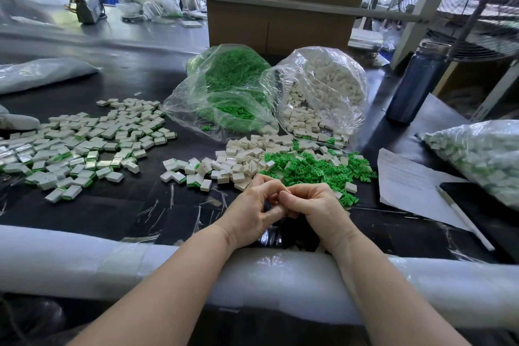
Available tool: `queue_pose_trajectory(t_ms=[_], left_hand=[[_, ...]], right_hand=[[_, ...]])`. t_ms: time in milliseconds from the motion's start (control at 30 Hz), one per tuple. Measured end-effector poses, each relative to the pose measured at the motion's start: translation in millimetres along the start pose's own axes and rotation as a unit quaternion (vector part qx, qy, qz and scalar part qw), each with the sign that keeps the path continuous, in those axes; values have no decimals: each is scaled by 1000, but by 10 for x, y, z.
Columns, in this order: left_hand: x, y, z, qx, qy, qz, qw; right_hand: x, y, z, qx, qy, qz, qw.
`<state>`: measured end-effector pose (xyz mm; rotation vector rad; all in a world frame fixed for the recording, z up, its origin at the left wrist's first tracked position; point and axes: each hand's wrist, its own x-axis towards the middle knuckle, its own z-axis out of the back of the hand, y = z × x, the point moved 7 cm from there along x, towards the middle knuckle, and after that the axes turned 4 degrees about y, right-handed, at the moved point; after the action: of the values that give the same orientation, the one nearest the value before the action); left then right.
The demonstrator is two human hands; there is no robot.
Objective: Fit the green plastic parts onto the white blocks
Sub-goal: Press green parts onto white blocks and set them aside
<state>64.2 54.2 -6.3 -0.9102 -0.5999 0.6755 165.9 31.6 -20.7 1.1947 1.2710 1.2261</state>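
While both forearms rest across the white foam padding [280, 275] along the near edge of the surface [112, 205], the left hand [254, 209] and the right hand [314, 205] meet fingertip to fingertip just above it. Fingers on both hands are curled inward and pressed together; whatever they pinch between them is hidden, so I cannot tell what either hand holds.

Just beyond the knuckles lies a loose heap of green plastic parts [317, 167], touching a heap of plain white blocks [241, 159] to its left. Farther left, well apart from the hands, spreads a wide scatter of white blocks with green edges [81, 143], apparently already fitted.

Behind the heaps two clear bags lie open on their sides: the bag of green parts [224, 87] and, touching it on the right, the bag of white blocks [323, 93], both spilling toward the hands. At the far right sits another filled plastic bag [483, 154], with a sheet of paper [407, 177] and a white pen [463, 219] beside it. A dark blue bottle [415, 84] stands upright behind these. Cardboard boxes [280, 22] rise at the back.
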Motion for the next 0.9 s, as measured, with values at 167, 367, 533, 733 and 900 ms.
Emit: queue_pose_trajectory(t_ms=[167, 367, 533, 733, 900], left_hand=[[-7, -17, -6, -1, 5, -1, 1000], [-2, -12, -5, 9, 6, -2, 1000], [-1, 1, -9, 9, 9, 0, 1000], [3, 14, -6, 9, 7, -4, 1000], [8, 3, 3, 13, 2, -10, 1000]], right_hand=[[-2, 1, -1, 3, -3, 2, 1000], [-6, 4, 1, 5, -6, 4, 1000], [-2, 15, 0, 0, -11, 5, 1000], [-12, 20, 1, -11, -12, 7, 1000], [-12, 19, -38, -5, 10, 2, 1000]])
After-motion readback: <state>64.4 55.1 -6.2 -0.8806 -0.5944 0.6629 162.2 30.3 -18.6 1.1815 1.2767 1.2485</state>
